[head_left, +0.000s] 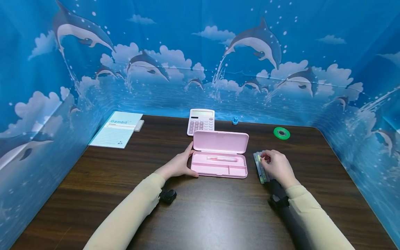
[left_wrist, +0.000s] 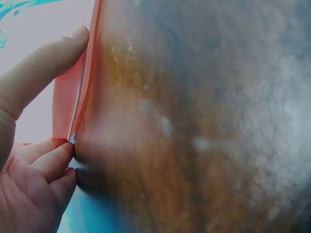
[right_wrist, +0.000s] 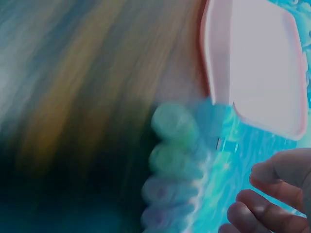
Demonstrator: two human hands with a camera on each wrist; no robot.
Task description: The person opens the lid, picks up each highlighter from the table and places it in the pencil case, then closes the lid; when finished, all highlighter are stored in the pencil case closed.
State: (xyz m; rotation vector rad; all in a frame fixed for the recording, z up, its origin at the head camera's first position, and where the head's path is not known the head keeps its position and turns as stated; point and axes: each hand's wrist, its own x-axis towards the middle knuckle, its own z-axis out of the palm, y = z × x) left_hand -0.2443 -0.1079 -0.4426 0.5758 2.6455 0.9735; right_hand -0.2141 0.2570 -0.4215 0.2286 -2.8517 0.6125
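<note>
A pink pencil case point(head_left: 218, 170) lies with its lid point(head_left: 220, 141) raised; a pale pink pen point(head_left: 222, 159) rests in its long compartment. My left hand point(head_left: 178, 163) grips the case's left end, thumb at the front corner and fingers round the back. The left wrist view shows that thumb and the curled fingers point(left_wrist: 53, 162) along the pink edge. To the right, my right hand point(head_left: 277, 166) hovers over a row of clear-ended pens point(head_left: 260, 170), fingers loosely bent. In the right wrist view, nothing sits between its thumb and fingers, which are apart from the blurred pen ends point(right_wrist: 172, 121).
Behind the case stands a white calculator point(head_left: 201, 121), with a small blue object point(head_left: 235, 121) beside it. A green tape roll point(head_left: 281, 133) lies back right. At the back left, a notebook point(head_left: 117, 129) lies next to a white block point(head_left: 139, 125). A dolphin-print curtain encloses the dark table.
</note>
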